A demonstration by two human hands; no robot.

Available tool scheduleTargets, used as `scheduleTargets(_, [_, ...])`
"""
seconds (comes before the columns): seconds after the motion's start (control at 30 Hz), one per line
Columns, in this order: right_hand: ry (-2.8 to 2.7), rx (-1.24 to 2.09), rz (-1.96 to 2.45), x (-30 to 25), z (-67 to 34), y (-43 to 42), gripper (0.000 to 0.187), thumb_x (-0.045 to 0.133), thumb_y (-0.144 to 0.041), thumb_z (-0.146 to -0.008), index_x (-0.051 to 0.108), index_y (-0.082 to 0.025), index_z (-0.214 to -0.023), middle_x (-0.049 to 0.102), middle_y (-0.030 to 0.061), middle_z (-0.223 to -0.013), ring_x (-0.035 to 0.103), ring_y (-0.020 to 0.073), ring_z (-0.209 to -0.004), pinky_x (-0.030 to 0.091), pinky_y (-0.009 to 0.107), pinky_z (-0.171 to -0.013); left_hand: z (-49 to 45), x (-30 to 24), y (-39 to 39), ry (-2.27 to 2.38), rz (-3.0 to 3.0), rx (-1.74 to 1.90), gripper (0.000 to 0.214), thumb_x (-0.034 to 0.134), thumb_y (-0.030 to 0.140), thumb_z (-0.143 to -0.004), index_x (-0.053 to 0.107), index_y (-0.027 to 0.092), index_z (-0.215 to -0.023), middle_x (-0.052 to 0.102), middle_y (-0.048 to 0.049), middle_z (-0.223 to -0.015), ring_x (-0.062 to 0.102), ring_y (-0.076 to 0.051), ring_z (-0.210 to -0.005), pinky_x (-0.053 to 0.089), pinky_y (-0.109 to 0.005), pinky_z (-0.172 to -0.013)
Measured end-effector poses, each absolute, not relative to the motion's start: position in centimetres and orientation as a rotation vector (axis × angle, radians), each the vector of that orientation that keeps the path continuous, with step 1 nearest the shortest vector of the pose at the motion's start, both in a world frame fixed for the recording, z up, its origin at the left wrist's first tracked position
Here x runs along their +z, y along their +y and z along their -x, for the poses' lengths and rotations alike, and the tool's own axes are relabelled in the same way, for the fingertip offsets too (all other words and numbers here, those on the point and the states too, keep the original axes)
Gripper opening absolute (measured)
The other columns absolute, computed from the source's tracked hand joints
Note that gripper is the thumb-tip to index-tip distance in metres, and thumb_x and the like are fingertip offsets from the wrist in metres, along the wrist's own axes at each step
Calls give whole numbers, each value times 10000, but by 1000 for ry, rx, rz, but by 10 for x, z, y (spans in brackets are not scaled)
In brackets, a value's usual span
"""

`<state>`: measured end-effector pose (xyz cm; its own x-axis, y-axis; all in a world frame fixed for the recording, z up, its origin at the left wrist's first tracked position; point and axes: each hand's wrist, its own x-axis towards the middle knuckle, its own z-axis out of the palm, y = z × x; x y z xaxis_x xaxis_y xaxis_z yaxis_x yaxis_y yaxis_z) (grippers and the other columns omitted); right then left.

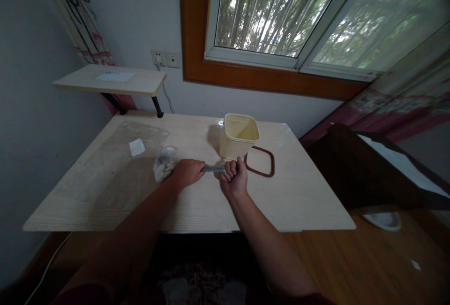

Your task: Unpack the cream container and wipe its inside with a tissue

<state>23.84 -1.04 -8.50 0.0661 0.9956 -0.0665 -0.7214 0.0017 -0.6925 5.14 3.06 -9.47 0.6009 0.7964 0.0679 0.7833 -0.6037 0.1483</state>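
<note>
Between my two hands a narrow grey strip (213, 168) is held level above the table; its exact kind I cannot make out. My left hand (189, 173) is closed on its left end, and my right hand (235, 177) closes round the right end with the thumb up. Just left of my left hand lies a crumpled whitish-grey bundle (164, 163), partly behind the wrist. Beyond my right hand stands a cream plastic bin (235, 147), upright and without a lid. A brown rounded-square ring (272, 164) lies flat at the bin's right.
A clear plastic sheet (116, 169) with a white paper piece (137, 147) on it covers the left of the pale table (298, 202). A raised shelf (140, 82) stands at the back left. Dark furniture (379, 173) is at the right.
</note>
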Motion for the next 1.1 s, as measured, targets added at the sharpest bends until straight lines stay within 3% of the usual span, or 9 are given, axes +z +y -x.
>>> scheduleTargets(0.17, [-528, 1452, 632, -88, -238, -10, 614, 555, -504, -949, 245, -220, -502, 243, -76, -460, 133, 66, -382, 153, 219, -356, -55, -95, 27, 1354, -2723, 278, 189, 559, 356, -943, 654, 193, -960, 725, -85, -958, 690, -238, -910, 488, -320, -769])
scheduleTargets(0.4, [-565, 1481, 696, -91, -234, -9, 615, 567, -527, -942, 270, -217, -502, 269, -71, -472, 157, 66, -389, 165, 225, -365, -69, -94, 13, 1141, -2739, 350, 414, 500, 567, -985, 595, 184, -1113, 720, -96, -1060, 687, -237, -995, 489, -313, -826])
scheduleTargets(0.63, [-520, 1455, 773, -90, -235, -4, 584, 578, -495, -937, 304, -211, -506, 274, -76, -451, 153, 61, -380, 150, 220, -365, -66, -106, 22, 1107, -2603, 385, 325, 390, 415, -1060, 621, 188, -1029, 722, -61, -966, 692, -196, -908, 480, -276, -773])
scheduleTargets(0.93, [-509, 1399, 770, -85, -239, -4, 571, 602, -484, -918, 298, -223, -511, 250, -88, -430, 144, 62, -368, 145, 220, -349, -58, -113, 29, 1003, -2515, 480, 308, 378, 356, -1060, 625, 193, -973, 708, -45, -891, 675, -177, -838, 464, -270, -746])
scheduleTargets(1.1, [-478, 1268, 755, -81, -241, -6, 398, 621, -459, -872, 481, -213, -592, 440, -64, -499, 221, 54, -378, 172, 227, -364, -56, -112, 30, 1041, -2447, 512, 279, 393, 319, -1038, 619, 193, -936, 685, -38, -844, 646, -172, -802, 455, -271, -726])
